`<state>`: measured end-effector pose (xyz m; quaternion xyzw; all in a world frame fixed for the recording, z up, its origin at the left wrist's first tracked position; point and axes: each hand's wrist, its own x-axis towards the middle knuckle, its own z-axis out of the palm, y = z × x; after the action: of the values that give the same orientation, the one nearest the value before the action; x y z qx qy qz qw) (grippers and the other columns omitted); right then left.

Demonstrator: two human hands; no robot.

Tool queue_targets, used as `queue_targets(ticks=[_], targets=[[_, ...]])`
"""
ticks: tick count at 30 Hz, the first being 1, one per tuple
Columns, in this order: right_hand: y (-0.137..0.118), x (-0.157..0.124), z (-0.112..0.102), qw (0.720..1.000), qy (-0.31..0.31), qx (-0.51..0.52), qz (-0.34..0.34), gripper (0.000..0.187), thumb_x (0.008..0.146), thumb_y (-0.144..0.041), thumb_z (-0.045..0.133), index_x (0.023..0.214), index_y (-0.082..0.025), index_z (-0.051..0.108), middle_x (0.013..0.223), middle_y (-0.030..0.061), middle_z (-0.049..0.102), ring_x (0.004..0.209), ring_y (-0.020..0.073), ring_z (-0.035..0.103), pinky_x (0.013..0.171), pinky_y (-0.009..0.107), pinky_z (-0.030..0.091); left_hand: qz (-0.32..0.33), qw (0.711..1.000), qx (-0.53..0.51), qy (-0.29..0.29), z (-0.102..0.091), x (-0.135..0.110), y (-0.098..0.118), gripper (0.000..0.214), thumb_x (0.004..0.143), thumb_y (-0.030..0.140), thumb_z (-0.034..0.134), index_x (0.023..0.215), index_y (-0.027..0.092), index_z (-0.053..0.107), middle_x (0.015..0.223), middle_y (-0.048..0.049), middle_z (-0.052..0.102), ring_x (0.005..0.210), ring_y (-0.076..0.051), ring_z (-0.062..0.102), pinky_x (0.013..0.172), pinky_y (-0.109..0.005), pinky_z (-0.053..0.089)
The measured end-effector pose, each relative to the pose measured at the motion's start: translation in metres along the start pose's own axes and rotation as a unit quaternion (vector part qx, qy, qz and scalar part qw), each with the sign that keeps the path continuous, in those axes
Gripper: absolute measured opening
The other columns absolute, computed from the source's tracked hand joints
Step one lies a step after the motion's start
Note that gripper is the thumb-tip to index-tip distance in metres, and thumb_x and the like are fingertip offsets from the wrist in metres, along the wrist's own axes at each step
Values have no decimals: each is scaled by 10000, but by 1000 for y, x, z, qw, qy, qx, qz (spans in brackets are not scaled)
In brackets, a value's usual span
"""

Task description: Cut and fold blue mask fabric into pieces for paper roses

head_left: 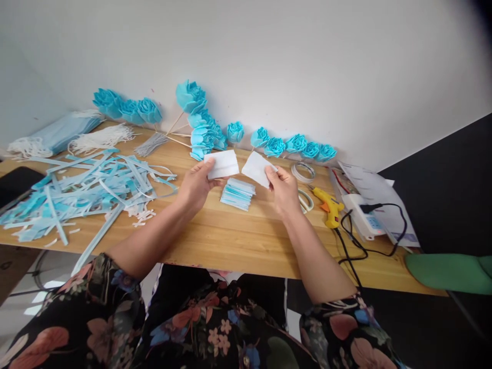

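Observation:
My left hand (pixel 198 183) pinches a white rectangular piece of mask fabric (pixel 222 164) above the wooden table (pixel 238 241). My right hand (pixel 283 187) pinches a second white piece (pixel 257 168) a little to the right of it. The two pieces are apart, with a small gap between them. Under my hands lies a small stack of cut blue and white mask pieces (pixel 237 193). Both hands are closed on their pieces.
Blue fabric roses (pixel 292 145) on sticks line the wall, with more roses (pixel 126 107) at the left. A heap of cut blue strips (pixel 77 189) covers the left. Elastic loops (pixel 102 138), face masks (pixel 65 130), scissors (pixel 305 201), a yellow glue gun (pixel 326 205) and a power strip (pixel 365 218) lie around.

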<state>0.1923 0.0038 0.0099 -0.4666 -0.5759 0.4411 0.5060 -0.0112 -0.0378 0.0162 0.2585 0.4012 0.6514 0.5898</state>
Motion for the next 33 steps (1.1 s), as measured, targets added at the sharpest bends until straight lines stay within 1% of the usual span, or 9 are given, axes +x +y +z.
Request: queue_targets(ticks=[3, 6, 10, 14, 19, 23, 26, 29, 33], targets=[[5, 2, -1, 1000, 7, -7, 7, 425, 775, -623, 652, 722, -206, 592, 594, -43, 456, 535, 102, 384, 487, 243, 295, 22, 999, -5, 29, -4, 4, 4, 218, 894, 317, 664, 964, 111, 664, 865, -72, 741, 637, -118, 680, 545, -204, 505], [16, 2, 1, 992, -22, -127, -7, 374, 830, -555, 606, 702, -204, 609, 580, -35, 469, 561, 122, 430, 539, 259, 340, 24, 999, -1, 36, -5, 5, 4, 219, 893, 318, 664, 941, 105, 654, 795, -57, 722, 608, -108, 660, 570, -209, 514], [21, 2, -1, 938, -89, -329, -63, 285, 815, -434, 676, 980, -209, 733, 855, 33, 696, 748, 179, 583, 695, 301, 438, 2, 1000, 2, 9, -3, 5, 1, 172, 911, 275, 632, 929, 105, 648, 723, -32, 694, 543, -100, 627, 526, -208, 497], [10, -1, -3, 963, -71, -233, -118, 420, 926, -480, 540, 1211, -206, 682, 1118, 82, 726, 944, 210, 645, 814, 331, 496, -37, 997, 43, -45, -1, 3, -5, 184, 897, 280, 650, 909, 97, 666, 699, -37, 683, 508, -97, 592, 471, -205, 464], [2, -11, 3, 967, -172, -149, -115, 461, 878, -506, 626, 1268, -263, 661, 1124, 43, 733, 919, 208, 669, 828, 355, 533, 10, 982, 147, -119, 2, -6, -16, 277, 841, 389, 711, 847, 112, 697, 726, -43, 687, 573, -106, 594, 514, -213, 487], [6, -6, 2, 988, -94, -69, -102, 443, 825, -499, 693, 1195, -254, 685, 1096, 40, 735, 936, 218, 669, 795, 353, 547, 108, 950, 261, -134, 1, -7, -14, 384, 909, 494, 598, 858, 131, 711, 797, -67, 720, 707, -156, 658, 670, -276, 545], [8, 4, -5, 996, -51, 13, -74, 517, 790, -537, 722, 1224, -264, 655, 1116, 49, 725, 972, 228, 672, 741, 337, 557, 229, 880, 388, -152, -3, -4, -15, 396, 967, 463, 500, 989, 143, 733, 1042, -112, 749, 1009, -234, 684, 931, -388, 529], [9, 11, -10, 997, -45, 43, -53, 578, 753, -591, 739, 1234, -285, 642, 1150, 48, 708, 1018, 236, 664, 711, 321, 560, 326, 752, 528, -222, -5, -5, -25, 307, 952, 350, 535, 1133, 181, 716, 1333, -129, 652, 1266, -282, 578, 1095, -504, 420], [9, 11, -11, 996, -65, 60, -31, 580, 737, -613, 745, 1221, -309, 649, 1154, 34, 698, 1007, 218, 659, 691, 299, 550, 331, 601, 658, -309, -1, -18, -42, 315, 894, 287, 619, 1182, 187, 695, 1406, -138, 595, 1340, -309, 518, 1157, -562, 340]])
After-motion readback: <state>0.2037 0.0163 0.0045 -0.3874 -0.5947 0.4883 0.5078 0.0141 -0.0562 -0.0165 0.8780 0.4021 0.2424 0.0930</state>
